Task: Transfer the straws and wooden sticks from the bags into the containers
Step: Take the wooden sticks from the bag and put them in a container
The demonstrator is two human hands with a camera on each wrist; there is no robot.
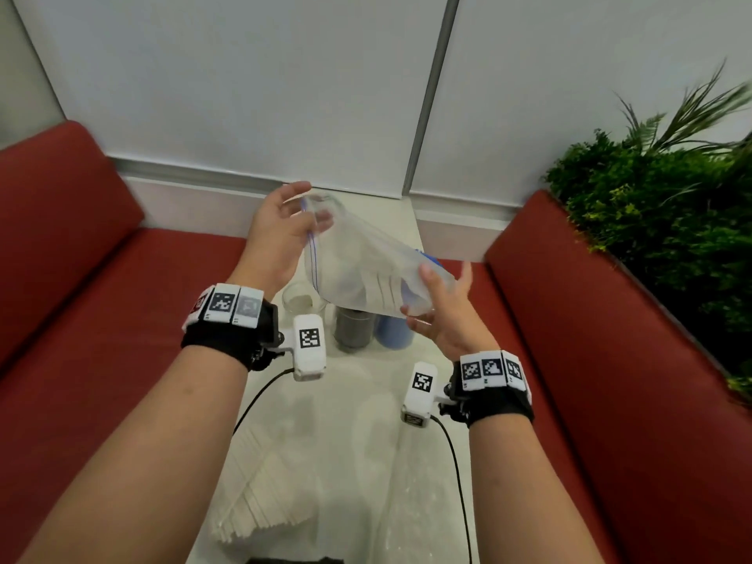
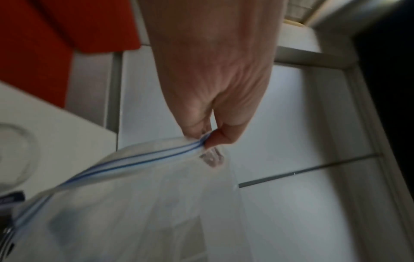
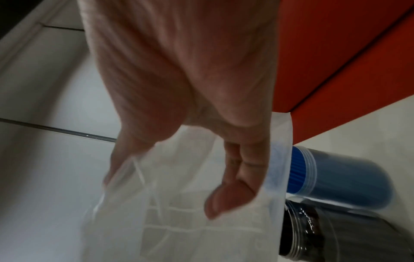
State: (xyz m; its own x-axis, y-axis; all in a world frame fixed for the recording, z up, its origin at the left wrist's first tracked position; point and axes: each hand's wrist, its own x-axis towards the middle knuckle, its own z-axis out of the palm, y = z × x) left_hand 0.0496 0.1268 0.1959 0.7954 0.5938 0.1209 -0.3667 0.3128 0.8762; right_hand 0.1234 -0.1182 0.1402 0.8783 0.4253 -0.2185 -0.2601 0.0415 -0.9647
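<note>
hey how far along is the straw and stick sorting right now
Two jars already look full: one with blue straws, one with dark straws. In hand is a clear zip bag that looks empty, the left hand pinching its zip edge, the right hand holding the other end. Left: the clear jar, contents unclear, and the pale sticks lying near the table's front edge.

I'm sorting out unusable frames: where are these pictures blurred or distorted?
Head view: wide-angle bending at the edges, plant smeared, clear bag soft. Left wrist view: motion blur over the bag's blue zip strip and left hand. Right wrist view: right hand and blue container soft.
</note>
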